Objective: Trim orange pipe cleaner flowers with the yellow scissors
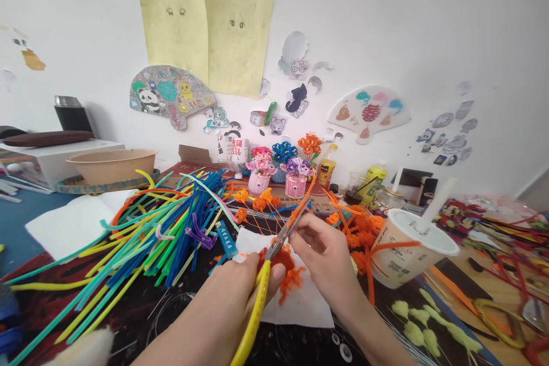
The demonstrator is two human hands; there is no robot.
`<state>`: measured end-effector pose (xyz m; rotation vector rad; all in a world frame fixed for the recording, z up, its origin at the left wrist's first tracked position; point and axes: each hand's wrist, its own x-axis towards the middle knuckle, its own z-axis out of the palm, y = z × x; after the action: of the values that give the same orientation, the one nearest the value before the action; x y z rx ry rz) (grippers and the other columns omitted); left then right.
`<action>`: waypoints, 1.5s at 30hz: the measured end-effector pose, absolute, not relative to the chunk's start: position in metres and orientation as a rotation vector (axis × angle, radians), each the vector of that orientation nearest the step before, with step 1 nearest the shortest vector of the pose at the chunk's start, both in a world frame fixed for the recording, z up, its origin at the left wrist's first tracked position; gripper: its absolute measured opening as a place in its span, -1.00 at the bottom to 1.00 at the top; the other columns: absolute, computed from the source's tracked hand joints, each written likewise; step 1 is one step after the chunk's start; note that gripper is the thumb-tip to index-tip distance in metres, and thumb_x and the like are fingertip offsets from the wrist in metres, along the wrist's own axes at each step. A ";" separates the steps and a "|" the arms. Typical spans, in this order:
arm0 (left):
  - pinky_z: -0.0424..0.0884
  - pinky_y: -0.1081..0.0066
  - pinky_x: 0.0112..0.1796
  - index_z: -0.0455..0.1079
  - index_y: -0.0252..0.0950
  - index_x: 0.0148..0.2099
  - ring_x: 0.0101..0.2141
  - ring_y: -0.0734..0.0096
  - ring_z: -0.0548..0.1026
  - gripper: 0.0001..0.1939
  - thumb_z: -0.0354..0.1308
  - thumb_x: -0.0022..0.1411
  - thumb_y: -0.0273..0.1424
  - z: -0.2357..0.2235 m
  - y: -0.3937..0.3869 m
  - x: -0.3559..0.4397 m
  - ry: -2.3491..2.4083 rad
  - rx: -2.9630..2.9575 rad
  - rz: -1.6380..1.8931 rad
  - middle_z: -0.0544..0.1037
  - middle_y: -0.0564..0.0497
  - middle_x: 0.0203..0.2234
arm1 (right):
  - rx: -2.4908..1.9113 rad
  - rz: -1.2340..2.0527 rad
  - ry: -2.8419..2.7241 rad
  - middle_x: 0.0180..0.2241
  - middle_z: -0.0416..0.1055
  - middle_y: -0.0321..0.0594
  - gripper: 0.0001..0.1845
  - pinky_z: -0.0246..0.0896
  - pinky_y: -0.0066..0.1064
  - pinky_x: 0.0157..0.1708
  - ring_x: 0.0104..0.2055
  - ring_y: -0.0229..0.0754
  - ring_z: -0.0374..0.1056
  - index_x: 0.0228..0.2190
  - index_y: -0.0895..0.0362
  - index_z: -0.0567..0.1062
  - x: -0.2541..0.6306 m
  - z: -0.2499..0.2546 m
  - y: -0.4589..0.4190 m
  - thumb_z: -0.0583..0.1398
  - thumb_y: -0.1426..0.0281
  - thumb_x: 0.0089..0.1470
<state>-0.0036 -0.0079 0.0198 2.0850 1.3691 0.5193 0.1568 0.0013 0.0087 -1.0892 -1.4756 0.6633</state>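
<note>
My left hand is closed around a pair of yellow-handled scissors, whose blades point up and to the right. My right hand pinches an orange pipe cleaner that lies along the blades near the fingertips. Whether the blades touch it I cannot tell. Beneath both hands is a white paper sheet with orange fuzz clippings scattered over it. Just behind my hands, orange pipe-cleaner flowers on thin stems lie on the table, with more orange pieces to the right.
A heap of coloured pipe cleaners spreads at the left, beside a blue box. A paper cup with a thick straw stands close to my right hand. Finished flower pots and a drink bottle line the back.
</note>
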 end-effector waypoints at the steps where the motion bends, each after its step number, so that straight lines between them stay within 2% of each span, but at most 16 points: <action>1: 0.24 0.46 -0.50 0.35 -0.22 -0.41 -0.61 0.38 0.41 -0.56 -0.19 0.28 -0.08 0.019 -0.008 -0.003 1.374 2.083 0.521 0.43 0.08 -0.70 | -1.084 0.675 -1.477 -0.55 0.35 -0.33 -0.89 0.20 -0.42 -0.39 -0.40 -0.21 0.31 -0.53 0.10 0.41 0.156 0.009 0.001 0.14 0.44 0.02; 9: 0.25 0.47 -0.50 0.35 -0.21 -0.45 -0.60 0.35 0.45 -0.58 -0.19 0.28 -0.14 0.013 -0.006 0.000 1.425 2.041 0.566 0.36 0.09 -0.77 | -1.069 0.706 -1.482 -0.53 0.34 -0.34 -0.88 0.16 -0.43 -0.38 -0.43 -0.25 0.26 -0.53 0.11 0.39 0.155 0.008 0.001 0.14 0.44 0.03; 14: 0.27 0.48 -0.48 0.38 -0.20 -0.39 -0.56 0.36 0.47 -0.60 -0.17 0.28 -0.14 0.012 -0.008 0.000 1.400 2.059 0.614 0.41 0.10 -0.71 | -1.067 0.696 -1.502 -0.54 0.34 -0.34 -0.89 0.16 -0.43 -0.41 -0.45 -0.24 0.26 -0.53 0.12 0.39 0.154 0.004 0.002 0.14 0.47 0.02; 19: 0.26 0.47 -0.48 0.42 -0.20 -0.33 -0.59 0.36 0.43 -0.62 -0.18 0.29 -0.20 0.011 -0.009 0.002 1.436 2.028 0.640 0.35 0.11 -0.76 | -1.051 0.715 -1.507 -0.53 0.35 -0.32 -0.88 0.19 -0.42 -0.41 -0.43 -0.22 0.28 -0.50 0.13 0.41 0.152 0.003 0.001 0.13 0.46 0.05; 26: 0.20 0.45 -0.51 0.40 -0.22 -0.31 -0.64 0.37 0.37 -0.55 -0.23 0.31 -0.10 0.018 -0.008 -0.003 1.434 2.149 0.530 0.33 0.12 -0.75 | -1.052 0.729 -1.472 -0.52 0.40 -0.31 -0.88 0.23 -0.45 -0.41 -0.45 -0.24 0.31 -0.52 0.13 0.43 0.152 0.007 0.002 0.15 0.42 0.04; 29: 0.17 0.45 -0.52 0.37 -0.22 -0.36 -0.64 0.37 0.36 -0.54 -0.25 0.31 -0.10 0.023 -0.008 -0.005 1.426 2.189 0.481 0.32 0.11 -0.74 | -1.040 0.700 -1.419 -0.57 0.35 -0.36 -0.87 0.23 -0.50 -0.45 -0.49 -0.29 0.28 -0.50 0.12 0.45 0.157 0.011 0.004 0.16 0.37 0.05; 32: 0.18 0.45 -0.51 0.35 -0.22 -0.39 -0.62 0.37 0.38 -0.55 -0.25 0.31 -0.13 0.025 -0.007 -0.005 1.394 2.200 0.433 0.37 0.08 -0.70 | -1.024 0.643 -1.391 -0.62 0.27 -0.41 -0.88 0.21 -0.54 -0.48 -0.53 -0.32 0.24 -0.50 0.11 0.46 0.163 0.013 0.006 0.18 0.37 0.03; 38: 0.17 0.44 -0.54 0.32 -0.23 -0.35 -0.59 0.34 0.39 -0.53 -0.30 0.31 -0.09 0.019 -0.006 -0.006 1.416 2.213 0.336 0.44 0.00 -0.57 | -1.017 0.675 -1.385 -0.63 0.25 -0.41 -0.86 0.18 -0.56 -0.52 -0.56 -0.35 0.19 -0.56 0.13 0.43 0.166 0.011 0.007 0.20 0.41 0.00; 41: 0.23 0.42 -0.51 0.32 -0.24 -0.29 -0.54 0.29 0.43 -0.48 -0.35 0.30 -0.03 0.014 -0.007 -0.009 1.389 2.202 0.313 0.48 -0.04 -0.52 | -0.998 0.695 -1.332 -0.64 0.26 -0.41 -0.86 0.17 -0.57 -0.53 -0.57 -0.36 0.18 -0.58 0.13 0.43 0.163 0.008 0.007 0.21 0.41 -0.02; 45: 0.31 0.38 -0.44 0.33 -0.25 -0.26 -0.47 0.25 0.47 -0.48 -0.33 0.27 -0.03 0.009 -0.007 -0.009 1.366 2.165 0.324 0.53 -0.10 -0.42 | -0.994 0.701 -1.287 -0.66 0.25 -0.41 -0.84 0.14 -0.57 -0.58 -0.60 -0.37 0.16 -0.62 0.14 0.41 0.158 0.009 0.005 0.22 0.41 -0.07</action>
<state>-0.0095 -0.0069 0.0086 2.1647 1.3662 0.3244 0.1580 0.0047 0.0086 -0.9942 -1.2866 0.7014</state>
